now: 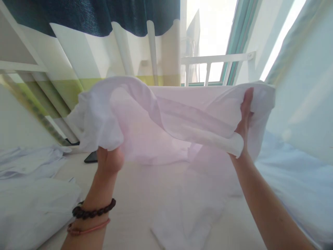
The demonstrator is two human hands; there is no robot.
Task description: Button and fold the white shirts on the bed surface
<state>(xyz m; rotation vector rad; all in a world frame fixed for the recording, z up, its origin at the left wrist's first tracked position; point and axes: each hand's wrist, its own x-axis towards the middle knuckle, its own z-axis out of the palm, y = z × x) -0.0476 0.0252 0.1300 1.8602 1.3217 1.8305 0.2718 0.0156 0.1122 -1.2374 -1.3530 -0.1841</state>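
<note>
A white, shirt-like cloth garment (179,121) is stretched between my two hands above the bed, its lower part hanging toward the sheet. My left hand (110,159) is up under the bunched left end, closed on the fabric, with most of the fingers covered. At the other end, my right hand (246,111) reaches into a fold and grips the cloth; a rolled edge lies across the wrist and some fingers are hidden. A dark braided bracelet (93,210) and a thin reddish band (88,227) circle my left wrist.
White folded clothes (31,163) and a white pillow-like bundle (36,211) lie at left. A dark phone-like object (91,157) is beside my left hand. Pale blue bedding (293,173) is at right. Behind are a white bed rail (218,59), a curtain (117,45) and a window.
</note>
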